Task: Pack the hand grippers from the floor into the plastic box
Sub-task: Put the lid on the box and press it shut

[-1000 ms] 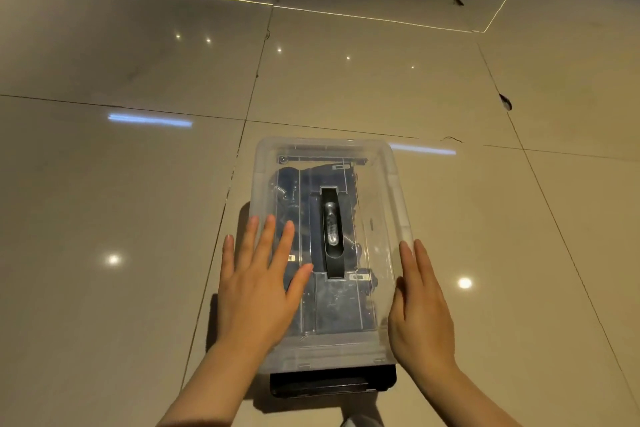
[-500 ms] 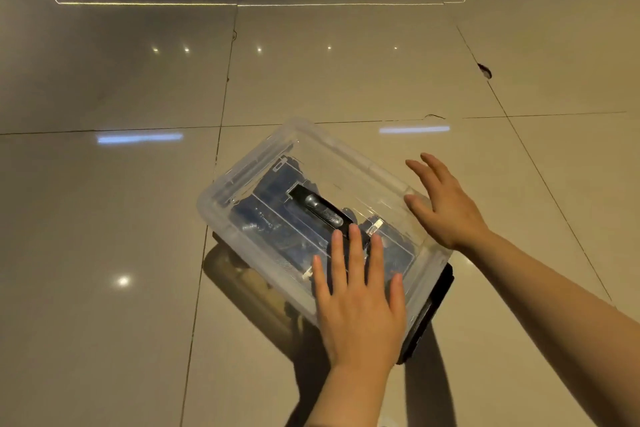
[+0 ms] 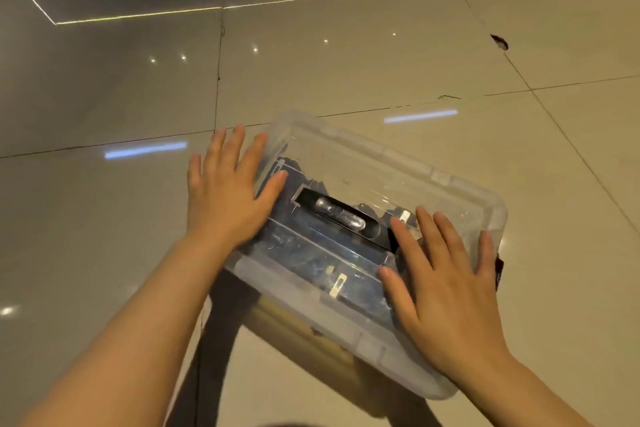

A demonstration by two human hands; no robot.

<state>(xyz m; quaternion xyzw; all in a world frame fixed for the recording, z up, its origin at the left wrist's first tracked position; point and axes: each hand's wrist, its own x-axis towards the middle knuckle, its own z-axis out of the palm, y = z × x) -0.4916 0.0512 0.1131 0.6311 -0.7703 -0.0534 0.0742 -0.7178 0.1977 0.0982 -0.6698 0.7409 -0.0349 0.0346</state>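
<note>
A clear plastic box (image 3: 398,163) lies on the tiled floor, turned diagonally, with its see-through lid on. Dark blue and black hand grippers (image 3: 304,253) show dimly through the lid; their shapes are blurred. A black recess with a silvery handle (image 3: 341,215) sits in the middle of the lid. My left hand (image 3: 228,194) lies flat on the far left end of the lid, fingers spread. My right hand (image 3: 446,288) lies flat on the near right end, fingers spread. Neither hand grips anything.
A black latch (image 3: 499,270) shows at the box's right end. Glossy beige floor tiles (image 3: 104,236) surround the box and carry light reflections. A chipped spot (image 3: 499,42) marks a tile joint at the far right.
The box has turned from lengthwise to diagonal. My left hand moved from the near end to the far left end. My right hand came from the box's side onto the near right end.
</note>
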